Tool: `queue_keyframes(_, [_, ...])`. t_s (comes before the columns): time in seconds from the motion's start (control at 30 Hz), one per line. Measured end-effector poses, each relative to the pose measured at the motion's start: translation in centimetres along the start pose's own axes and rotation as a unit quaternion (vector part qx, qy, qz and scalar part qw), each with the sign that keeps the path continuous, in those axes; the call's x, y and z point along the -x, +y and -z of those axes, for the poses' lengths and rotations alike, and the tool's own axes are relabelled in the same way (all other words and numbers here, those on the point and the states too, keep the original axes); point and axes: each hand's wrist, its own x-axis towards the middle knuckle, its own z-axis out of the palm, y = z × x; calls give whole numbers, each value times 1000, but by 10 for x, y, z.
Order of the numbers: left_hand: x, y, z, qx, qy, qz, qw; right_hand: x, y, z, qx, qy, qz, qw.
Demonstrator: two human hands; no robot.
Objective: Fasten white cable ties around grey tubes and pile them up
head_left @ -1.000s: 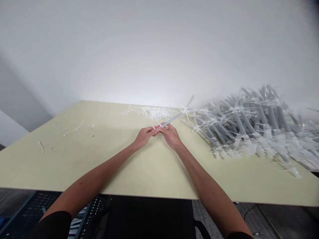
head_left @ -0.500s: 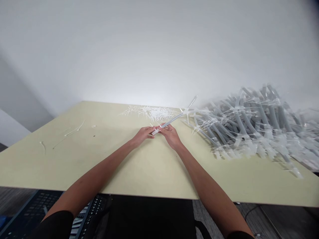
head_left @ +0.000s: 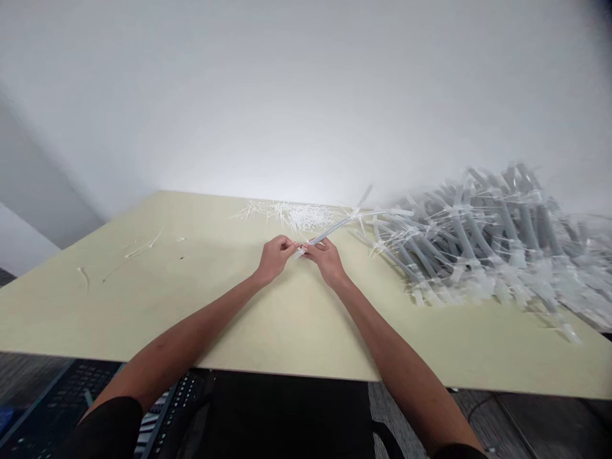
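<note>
My right hand (head_left: 326, 258) is wrapped round the lower end of a grey, branched tube (head_left: 329, 231), whose clear forked end points up and to the right. At that lower end sits a clear plastic end piece (head_left: 299, 252), partly covered by fingers. My left hand (head_left: 276, 256) is closed in a pinch right beside it, on what looks like a thin white cable tie, mostly hidden by the fingertips. Just beyond both hands lies a heap of white cable ties (head_left: 306, 217).
A large pile of similar grey tubes with clear ends (head_left: 478, 236) covers the table's right side. Several loose strips (head_left: 143, 245) lie at the left of the pale yellow table (head_left: 167, 312). A wall stands behind; a dark blue crate (head_left: 52, 408) is below the front edge.
My left hand has curled into a tighter pinch, its wrist raised and turned, at the tube's lower end. My right hand and the tube have hardly moved.
</note>
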Motion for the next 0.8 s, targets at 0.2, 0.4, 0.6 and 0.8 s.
queue_keyframes(0.2, [11,14,3,-115,-17,-153,981,5,-5,-3,4,5,-4,1000])
queue_keyframes(0.4, [8,14,0,-33,10,-79,996,5,-10,-2,-41,-2,-20,999])
queue_keyframes(0.6, [4,8,-2,67,-44,52,995,2,-6,0,-56,-15,-6,998])
queue_keyframes(0.8, [5,5,-3,46,-35,60,997,1,-2,0,-25,-10,5,1000])
